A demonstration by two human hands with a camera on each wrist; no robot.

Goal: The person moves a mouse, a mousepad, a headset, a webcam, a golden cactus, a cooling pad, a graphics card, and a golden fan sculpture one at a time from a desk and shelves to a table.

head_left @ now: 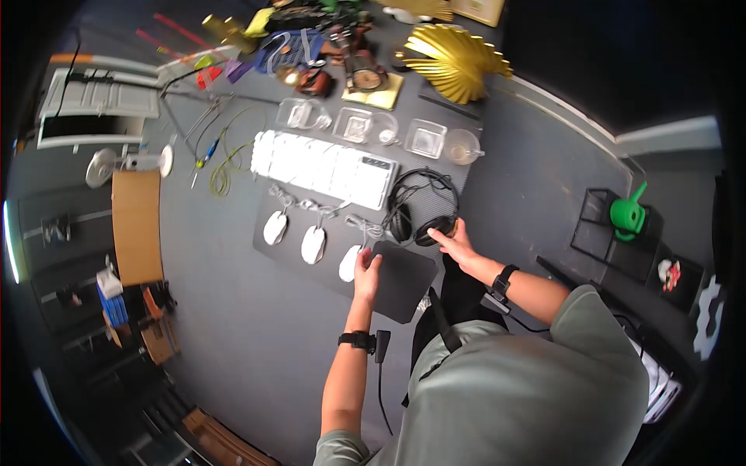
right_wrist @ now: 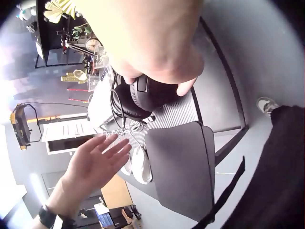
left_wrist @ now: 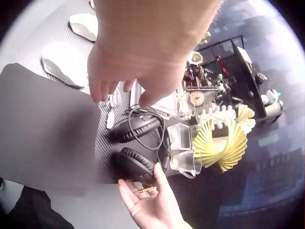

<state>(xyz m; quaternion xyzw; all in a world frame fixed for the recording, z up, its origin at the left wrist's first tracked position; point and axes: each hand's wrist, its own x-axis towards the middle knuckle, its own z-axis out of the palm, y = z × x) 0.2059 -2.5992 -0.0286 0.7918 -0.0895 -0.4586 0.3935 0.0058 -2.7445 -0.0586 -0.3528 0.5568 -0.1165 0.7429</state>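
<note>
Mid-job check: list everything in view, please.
Table: one, dark grey, centre
Headphones: one pair, black, near edge
Pad: at least one, dark grey, near edge
Keyboards: count unclear, white, mid-table
Mice: three, white, before the keyboards
Trays: three, clear, beyond the keyboards
Cups: three, clear, beside the trays
Fan ornament: one, gold, far end
Assorted clutter: uncounted, many colours, far end
Watering can: one, green, off right
Left hand: one, bare, by the rightmost mouse
Right hand: one, bare, gripping the headphones

Dark ribbed table [head_left: 331,248] with white mice [head_left: 313,245], black headphones [head_left: 400,223].
</note>
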